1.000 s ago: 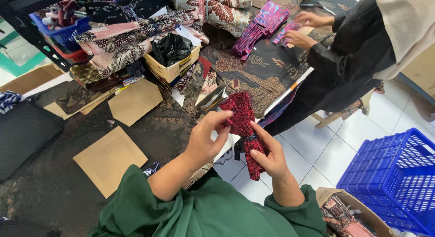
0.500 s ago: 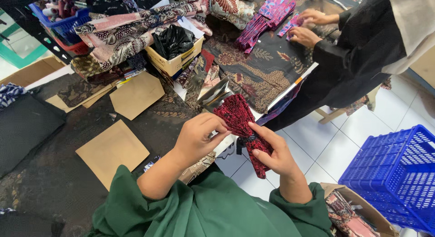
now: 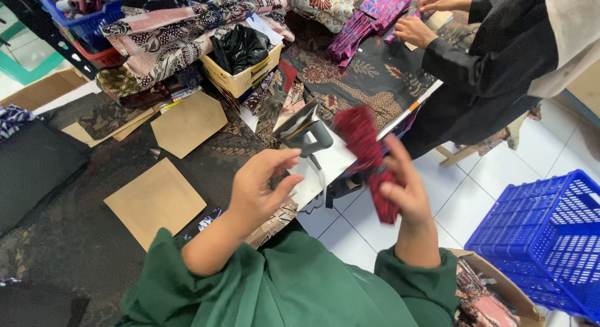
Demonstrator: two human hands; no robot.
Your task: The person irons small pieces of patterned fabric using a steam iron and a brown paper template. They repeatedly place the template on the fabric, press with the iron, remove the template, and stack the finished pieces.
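The red patterned fabric bundle [image 3: 369, 157] is being held in the right hand [image 3: 405, 192], clear of the table [image 3: 75, 239] and out past its near right edge, above the white floor tiles [image 3: 456, 208]. The bundle is being gripped at about mid-length, where a dark band appears to cinch it; fingers are being wrapped around it and pressed together. Motion blur is being recorded on bundle and hand, so finer finger placement cannot be told.

The long axis is being held steeply, upper end tilted toward the table and the upper left, lower end hanging down-right below the hand.

The left hand [image 3: 259, 186] is being held apart from the bundle, just to its left over the table's near edge. It is holding nothing; fingers are loosely curled, thumb and fingertips half spread. The bundle lies to the right of it, with the fanned upper end nearer.

A grey handled device [image 3: 306, 132] is lying on white paper [image 3: 325, 167] between the hands. A blue crate [image 3: 544, 239] is standing on the floor at right. A co-worker's hands [image 3: 431, 17] are being kept at purple fabric [image 3: 369, 20] by the far right corner.
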